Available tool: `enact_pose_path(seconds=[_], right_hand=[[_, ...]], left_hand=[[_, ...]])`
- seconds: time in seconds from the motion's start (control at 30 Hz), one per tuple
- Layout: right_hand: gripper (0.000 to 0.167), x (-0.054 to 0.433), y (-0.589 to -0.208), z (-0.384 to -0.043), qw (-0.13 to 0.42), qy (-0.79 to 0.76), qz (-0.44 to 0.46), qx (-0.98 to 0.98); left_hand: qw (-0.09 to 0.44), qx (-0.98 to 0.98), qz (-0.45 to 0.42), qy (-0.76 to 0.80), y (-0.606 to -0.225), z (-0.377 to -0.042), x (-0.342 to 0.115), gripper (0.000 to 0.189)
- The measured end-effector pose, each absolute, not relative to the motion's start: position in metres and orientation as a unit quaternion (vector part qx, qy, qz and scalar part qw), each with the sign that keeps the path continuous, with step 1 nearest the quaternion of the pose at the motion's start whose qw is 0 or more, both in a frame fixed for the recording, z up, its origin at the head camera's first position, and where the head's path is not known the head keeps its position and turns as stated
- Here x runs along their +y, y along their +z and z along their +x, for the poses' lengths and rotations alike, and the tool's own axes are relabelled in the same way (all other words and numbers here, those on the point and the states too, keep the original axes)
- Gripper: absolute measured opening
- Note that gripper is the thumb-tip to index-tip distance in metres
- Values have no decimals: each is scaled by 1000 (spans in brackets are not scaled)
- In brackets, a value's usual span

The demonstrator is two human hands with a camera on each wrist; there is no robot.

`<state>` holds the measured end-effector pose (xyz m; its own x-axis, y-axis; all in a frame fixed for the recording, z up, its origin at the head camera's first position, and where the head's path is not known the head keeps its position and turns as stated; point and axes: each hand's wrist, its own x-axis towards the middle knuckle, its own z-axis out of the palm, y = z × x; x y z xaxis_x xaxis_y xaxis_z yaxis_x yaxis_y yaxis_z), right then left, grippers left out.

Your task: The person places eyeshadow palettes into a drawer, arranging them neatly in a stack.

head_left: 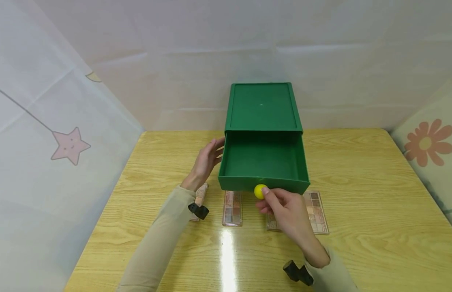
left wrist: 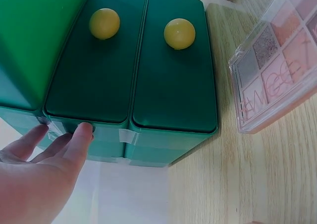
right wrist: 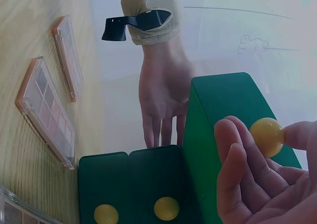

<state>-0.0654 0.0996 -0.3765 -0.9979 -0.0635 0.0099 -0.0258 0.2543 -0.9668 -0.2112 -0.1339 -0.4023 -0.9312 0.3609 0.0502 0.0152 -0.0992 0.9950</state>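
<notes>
A green drawer cabinet stands at the back of the table with its top drawer pulled out; nothing lies inside that drawer. My right hand pinches the round yellow knob on the drawer's front between thumb and fingers, as the knob also shows in the right wrist view. On the cabinet's left side, my left hand rests with straight fingers. In the left wrist view its fingertips touch the taped side near the front edge. Below, two lower drawers are closed, each with a yellow knob.
Makeup palettes with clear lids lie on the wooden table in front of the cabinet: one at left, one in the middle, and at right a palette partly under my right hand. White patterned cloth hangs behind and at both sides.
</notes>
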Motion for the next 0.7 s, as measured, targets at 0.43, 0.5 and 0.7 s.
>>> enact_pose_path(seconds=[0.43, 0.5, 0.7], right_hand=[[32, 101, -381, -57, 11, -621, -33, 783], [31, 101, -382, -57, 5, -620, -37, 784], [30, 101, -385, -56, -8, -611, -50, 790]], left_hand=[[115, 656, 148, 731, -402, -211, -134, 61], [116, 657, 148, 731, -402, -210, -134, 61], [119, 660, 149, 727, -403, -210, -135, 60]])
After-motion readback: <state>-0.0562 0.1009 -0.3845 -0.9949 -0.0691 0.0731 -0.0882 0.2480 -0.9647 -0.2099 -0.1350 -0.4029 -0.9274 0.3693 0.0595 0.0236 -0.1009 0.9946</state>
